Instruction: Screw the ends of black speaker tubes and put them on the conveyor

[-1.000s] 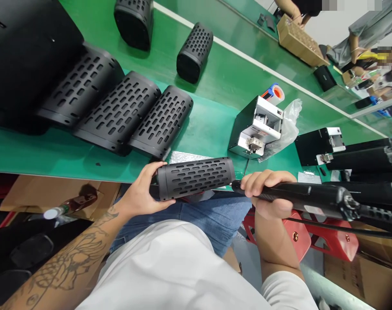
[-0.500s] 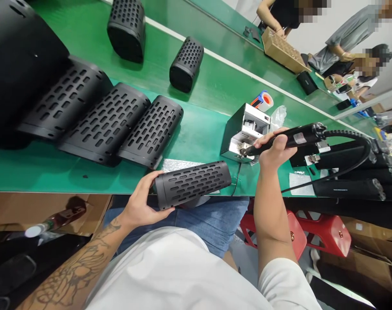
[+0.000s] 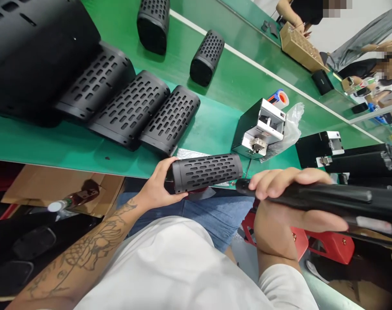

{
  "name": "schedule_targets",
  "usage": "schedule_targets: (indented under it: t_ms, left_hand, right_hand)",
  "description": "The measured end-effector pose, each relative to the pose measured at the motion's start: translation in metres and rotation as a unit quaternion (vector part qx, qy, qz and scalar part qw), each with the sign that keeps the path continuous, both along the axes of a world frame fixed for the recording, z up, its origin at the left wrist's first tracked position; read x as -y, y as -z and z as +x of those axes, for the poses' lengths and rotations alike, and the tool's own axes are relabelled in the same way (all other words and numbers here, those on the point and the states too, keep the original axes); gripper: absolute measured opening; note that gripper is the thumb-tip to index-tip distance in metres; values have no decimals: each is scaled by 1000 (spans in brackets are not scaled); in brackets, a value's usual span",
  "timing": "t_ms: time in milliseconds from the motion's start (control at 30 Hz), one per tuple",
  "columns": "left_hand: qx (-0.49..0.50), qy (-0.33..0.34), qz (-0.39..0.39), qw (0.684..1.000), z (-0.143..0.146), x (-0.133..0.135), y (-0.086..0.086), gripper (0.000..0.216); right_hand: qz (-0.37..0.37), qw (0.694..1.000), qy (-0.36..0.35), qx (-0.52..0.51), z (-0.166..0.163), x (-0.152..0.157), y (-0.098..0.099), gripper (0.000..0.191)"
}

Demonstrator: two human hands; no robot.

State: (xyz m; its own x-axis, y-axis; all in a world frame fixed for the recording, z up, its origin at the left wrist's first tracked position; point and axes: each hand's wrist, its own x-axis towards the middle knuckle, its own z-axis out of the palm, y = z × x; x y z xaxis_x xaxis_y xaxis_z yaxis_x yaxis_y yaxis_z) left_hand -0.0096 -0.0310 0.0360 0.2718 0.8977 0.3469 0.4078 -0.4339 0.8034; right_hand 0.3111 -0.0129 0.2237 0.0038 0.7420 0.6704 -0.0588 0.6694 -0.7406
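Observation:
My left hand [image 3: 159, 183] grips one end of a black perforated housing [image 3: 208, 172], thumb below and fingers above, tilted at the table's front edge. In my right hand [image 3: 289, 193] is a black electric screwdriver [image 3: 331, 200], its tip pointing left toward the housing's far end. A tiny screw seems to sit at that tip, just short of the housing. Behind the screwdriver stands a black-and-silver screw feeder [image 3: 260, 129]. To the left, a row of similar housings [image 3: 173, 118] lies on the green table [image 3: 215, 112].
Two more housings [image 3: 207, 58] stand farther back. A tape roll [image 3: 280, 99] and a clear plastic bag [image 3: 288, 133] are by the feeder. Another feeder [image 3: 321, 148] stands at right. Red stools [image 3: 334, 245] and a bottle [image 3: 73, 199] are below table level. Co-workers sit across.
My right hand has drawn the screwdriver away from the screw feeder, toward me and down, beside the housing. My left hand still holds the housing. The whole view has shifted somewhat.

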Motion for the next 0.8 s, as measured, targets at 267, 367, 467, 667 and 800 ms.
schedule_targets:
  t_ms: [267, 367, 467, 667, 800]
  left_hand:
    - [15, 7, 35, 999, 3, -2, 2, 122]
    - [14, 7, 50, 999, 3, -3, 3, 125]
    - [12, 11, 68, 998, 2, -3, 4, 128]
    - [17, 10, 71, 997, 2, -4, 3, 125]
    - [2, 7, 56, 998, 2, -3, 3, 129]
  right_hand:
    - [4, 991, -135, -9, -30, -5, 27, 71]
    - [-32, 992, -120, -9, -38, -2, 26, 56]
    - [-51, 992, -115, -1, -42, 1, 23, 45]
    - [-69, 985, -159, -3, -46, -3, 25, 37]
    - [-56, 981, -185, 0, -44, -6, 31, 37]
